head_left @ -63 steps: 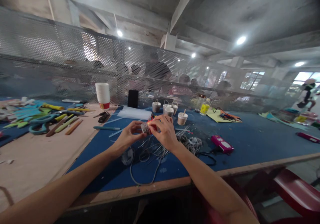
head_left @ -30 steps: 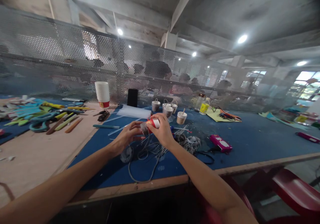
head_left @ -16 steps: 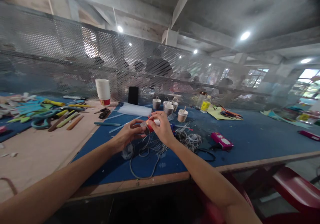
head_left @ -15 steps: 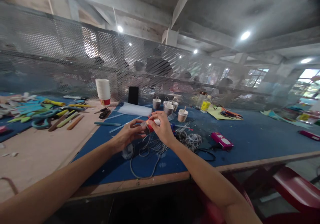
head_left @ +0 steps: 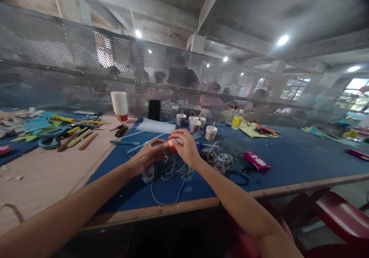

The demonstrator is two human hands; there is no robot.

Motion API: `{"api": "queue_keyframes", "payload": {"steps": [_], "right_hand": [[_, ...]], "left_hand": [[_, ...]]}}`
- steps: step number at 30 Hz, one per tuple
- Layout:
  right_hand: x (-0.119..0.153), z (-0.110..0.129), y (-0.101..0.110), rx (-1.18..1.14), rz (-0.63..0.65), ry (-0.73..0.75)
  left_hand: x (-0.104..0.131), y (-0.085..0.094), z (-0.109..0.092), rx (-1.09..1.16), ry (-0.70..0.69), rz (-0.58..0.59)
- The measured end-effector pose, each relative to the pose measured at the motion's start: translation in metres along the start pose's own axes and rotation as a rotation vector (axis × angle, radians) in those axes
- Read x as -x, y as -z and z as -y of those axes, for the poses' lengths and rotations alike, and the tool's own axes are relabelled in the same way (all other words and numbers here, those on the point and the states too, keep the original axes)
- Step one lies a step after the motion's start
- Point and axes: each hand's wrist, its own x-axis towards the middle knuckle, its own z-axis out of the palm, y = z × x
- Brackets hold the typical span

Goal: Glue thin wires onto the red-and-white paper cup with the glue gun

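Both my hands meet above the blue mat (head_left: 121,190), around a small red-and-white paper cup (head_left: 172,146). My left hand (head_left: 149,154) has its fingers closed on the cup's left side. Over the top and right side curls my right hand (head_left: 187,147), hiding much of the cup. A grey cord (head_left: 165,204) hangs beneath the hands and loops across the mat. Below the left hand lies a crumpled clear plastic piece (head_left: 148,174). Thin rods and a tangle of grey cord (head_left: 221,161) lie to the right of the hands.
Several small cups (head_left: 195,126) stand behind the hands, near a phone (head_left: 154,110) and a stack of paper cups (head_left: 119,105). Scissors (head_left: 49,140) and pens lie left. Rightward are a magenta box (head_left: 256,162) and a yellow-labelled bottle (head_left: 237,120). A perforated metal screen (head_left: 135,69) stands behind.
The cup has turned slightly in my hands, with more red and less white showing. My right fingers have shifted a little left over it. The cord loop has barely moved.
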Motion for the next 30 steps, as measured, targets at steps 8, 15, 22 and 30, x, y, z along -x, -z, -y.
{"api": "queue_keyframes", "payload": {"steps": [8, 15, 22, 30], "right_hand": [[0.0019, -0.0029, -0.0061, 0.045, 0.063, 0.03], [0.0017, -0.0064, -0.0053, 0.0, 0.076, 0.033], [-0.0006, -0.0098, -0.0007, -0.051, 0.035, -0.004], [-0.0007, -0.0091, 0.0016, -0.13, -0.021, -0.026]], "left_hand": [[-0.0007, 0.0013, 0.0018, -0.023, 0.004, -0.037], [0.0007, -0.0001, 0.0005, -0.03, 0.032, -0.013], [-0.0007, 0.0019, 0.0006, 0.008, 0.031, 0.043], [-0.002, 0.0049, -0.0003, -0.006, 0.038, 0.045]]}}
